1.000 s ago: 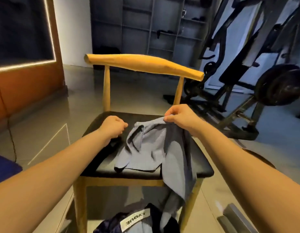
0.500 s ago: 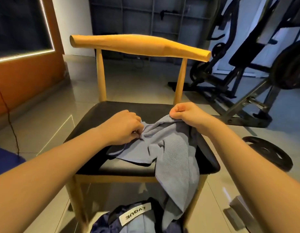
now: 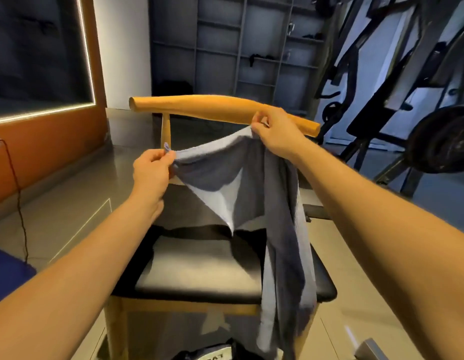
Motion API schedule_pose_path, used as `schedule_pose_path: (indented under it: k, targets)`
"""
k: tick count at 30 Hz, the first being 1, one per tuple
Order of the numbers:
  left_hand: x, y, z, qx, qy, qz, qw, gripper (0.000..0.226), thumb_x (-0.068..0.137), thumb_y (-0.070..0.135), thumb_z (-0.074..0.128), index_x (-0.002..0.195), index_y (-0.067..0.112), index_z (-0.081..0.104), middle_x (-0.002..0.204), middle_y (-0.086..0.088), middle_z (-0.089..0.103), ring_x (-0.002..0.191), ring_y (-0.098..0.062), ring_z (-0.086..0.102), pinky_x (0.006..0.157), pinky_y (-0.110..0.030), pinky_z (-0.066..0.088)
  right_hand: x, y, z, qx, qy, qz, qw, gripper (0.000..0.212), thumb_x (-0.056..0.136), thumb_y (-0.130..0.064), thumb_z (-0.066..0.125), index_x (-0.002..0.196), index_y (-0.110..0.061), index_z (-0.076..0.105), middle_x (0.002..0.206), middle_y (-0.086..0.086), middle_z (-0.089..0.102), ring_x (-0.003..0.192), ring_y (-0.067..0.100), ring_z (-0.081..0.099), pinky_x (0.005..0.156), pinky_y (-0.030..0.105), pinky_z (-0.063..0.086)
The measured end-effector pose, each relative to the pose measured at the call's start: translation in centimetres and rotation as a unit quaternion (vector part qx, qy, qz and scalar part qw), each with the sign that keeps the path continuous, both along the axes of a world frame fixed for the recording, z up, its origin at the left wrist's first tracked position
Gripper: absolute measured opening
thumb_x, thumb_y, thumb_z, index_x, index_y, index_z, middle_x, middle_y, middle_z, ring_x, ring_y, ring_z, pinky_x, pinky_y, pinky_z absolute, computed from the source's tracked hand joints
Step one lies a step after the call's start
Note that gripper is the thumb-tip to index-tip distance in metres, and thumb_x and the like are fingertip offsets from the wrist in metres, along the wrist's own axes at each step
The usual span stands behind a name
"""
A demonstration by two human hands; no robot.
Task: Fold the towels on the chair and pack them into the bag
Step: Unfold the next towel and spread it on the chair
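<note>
The grey-blue terry towel [image 3: 254, 185] hangs in the air above the black padded seat of the wooden chair [image 3: 199, 271], in front of its curved backrest. The left hand [image 3: 151, 172] pinches one upper corner between thumb and fingers. The right hand [image 3: 275, 132] pinches the other corner, close to the backrest's right end. The towel's long part falls past the seat's right front edge. The dark bag with a white label [image 3: 215, 354] lies on the floor below the seat's front.
</note>
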State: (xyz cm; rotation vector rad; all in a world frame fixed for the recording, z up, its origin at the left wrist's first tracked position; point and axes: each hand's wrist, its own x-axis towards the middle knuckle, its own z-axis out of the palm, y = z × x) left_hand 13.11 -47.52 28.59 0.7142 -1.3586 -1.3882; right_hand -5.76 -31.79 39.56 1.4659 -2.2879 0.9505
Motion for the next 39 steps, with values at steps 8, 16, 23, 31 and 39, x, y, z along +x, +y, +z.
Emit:
schedule_pose_path:
  k: [8,16,23,31,39]
  targets:
    - [2.1,-1.0,1.5,-0.059,0.027,0.072,0.995,0.024,0.097,0.017,0.068,0.12,0.012,0.072,0.099,0.008,0.07,0.088,0.004,0.063,0.088,-0.021,0.054,1.7,1.4,-6.7,0.095,-0.152,0.069,0.981,0.026,0.099,-0.02,0.063,0.121,-0.009,0.057,0.09,-0.002,0.063,0.076,0.012,0.062,0.076,0.037,0.053]
    - [0.6,0.1,-1.5,-0.133,-0.127,-0.001,0.983,0.01,0.089,0.011,0.074,0.097,0.017,0.074,0.085,0.01,0.069,0.07,0.008,0.06,0.068,-0.005,0.047,-0.4,10.7,-13.8,0.258,-0.214,-0.083,0.938,0.013,0.094,-0.02,0.068,0.087,-0.01,0.073,0.084,0.011,0.075,0.082,0.025,0.073,0.07,0.036,0.06]
    - [-0.8,2.9,-3.0,-0.174,-0.17,-0.045,0.969,0.007,0.09,0.015,0.077,0.094,0.014,0.072,0.079,0.006,0.068,0.07,0.0,0.061,0.06,-0.003,0.044,-1.0,11.7,-16.1,0.247,-0.228,-0.167,0.927,0.027,0.099,-0.021,0.06,0.121,-0.008,0.056,0.092,0.01,0.068,0.074,0.021,0.069,0.057,0.031,0.059]
    - [-1.3,4.5,-3.9,-0.199,-0.301,-0.226,0.905,0.003,0.086,0.011,0.078,0.087,0.014,0.077,0.075,-0.003,0.072,0.058,-0.002,0.058,0.064,-0.019,0.046,-1.2,10.9,-17.2,0.147,-0.358,-0.139,0.911,0.012,0.094,-0.013,0.064,0.082,-0.01,0.066,0.068,0.006,0.054,0.061,0.018,0.046,0.052,0.027,0.038]
    - [-3.2,7.5,-7.6,-0.341,-0.508,-0.264,0.745,0.021,0.09,0.029,0.073,0.103,0.013,0.073,0.086,-0.011,0.074,0.07,-0.016,0.061,0.073,-0.033,0.05,-0.2,9.7,-12.9,0.053,-0.438,-0.084,0.893,0.011,0.101,-0.005,0.055,0.099,-0.003,0.065,0.078,0.019,0.074,0.056,0.021,0.064,0.05,0.028,0.051]
